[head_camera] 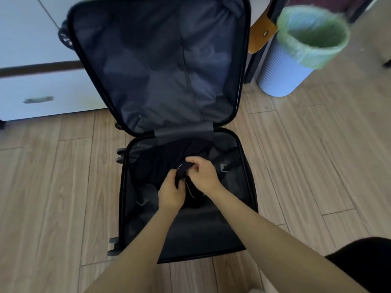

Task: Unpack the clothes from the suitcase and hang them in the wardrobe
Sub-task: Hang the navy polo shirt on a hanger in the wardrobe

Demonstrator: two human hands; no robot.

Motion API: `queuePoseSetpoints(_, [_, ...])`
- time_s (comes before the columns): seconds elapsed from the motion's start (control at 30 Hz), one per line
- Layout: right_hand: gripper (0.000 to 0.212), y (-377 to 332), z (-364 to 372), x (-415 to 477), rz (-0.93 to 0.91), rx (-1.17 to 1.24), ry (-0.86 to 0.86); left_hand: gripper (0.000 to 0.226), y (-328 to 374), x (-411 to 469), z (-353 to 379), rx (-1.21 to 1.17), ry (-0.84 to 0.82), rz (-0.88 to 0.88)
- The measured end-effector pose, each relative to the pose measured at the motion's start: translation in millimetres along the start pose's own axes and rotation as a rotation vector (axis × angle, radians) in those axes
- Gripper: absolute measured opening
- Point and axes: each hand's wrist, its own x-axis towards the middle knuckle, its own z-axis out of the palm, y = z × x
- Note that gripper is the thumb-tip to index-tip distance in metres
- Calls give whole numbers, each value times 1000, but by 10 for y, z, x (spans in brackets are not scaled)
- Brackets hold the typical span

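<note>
Bare forearms reach in from five and six o'clock. Left hand (171, 194) and right hand (204, 176), at its one o'clock, both pinch cloth (160, 163) with curled fingers.

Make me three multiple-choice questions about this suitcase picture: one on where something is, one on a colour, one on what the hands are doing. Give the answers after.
1. Where does the blue waste bin stand relative to the open suitcase?
A. Inside it
B. On the wood floor, right of its raised lid
C. On a chair behind it

2. What colour is the bin liner?
A. Green
B. Red
C. Black

3. What are the left hand and right hand doing?
A. Both hang idle
B. One holds a hanger
C. Both grip the dark garment in the lower half

Answers: 1 B, the bin stands on the floor beside the lid. 2 A, a pale green bag folds over the rim. 3 C, the fingers of both hands curl into the bunched fabric.
</note>
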Motion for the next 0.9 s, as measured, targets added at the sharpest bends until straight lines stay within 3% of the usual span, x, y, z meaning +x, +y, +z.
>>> queuePoseSetpoints(0.27, [42,-289,-67,81,-388,-515,372,7,484,171,-521,-139,204,218])
queuePoseSetpoints(0.33, [40,-361,-138,120,-316,-533,279,8,629,232,-650,-200,240,223])
queuePoseSetpoints(0.43, [31,-524,-210,167,-181,-397,137,5,795,299,-831,-250,255,237])
queuePoseSetpoints(0.57, [25,-772,-264,162,-250,-383,326,17,974,313,-997,-244,236,283])
queuePoseSetpoints(0.67, [24,-967,-390,186,-195,-325,279,36,1078,327,-1165,-219,139,211])
queuePoseSetpoints(0.8, [22,-1234,-531,147,-195,-92,189,14,1253,277,-1327,-197,190,222])
queuePoseSetpoints(0.9, [36,-1448,-577,-45,-209,215,78,15,1455,255,-1421,-241,289,240])
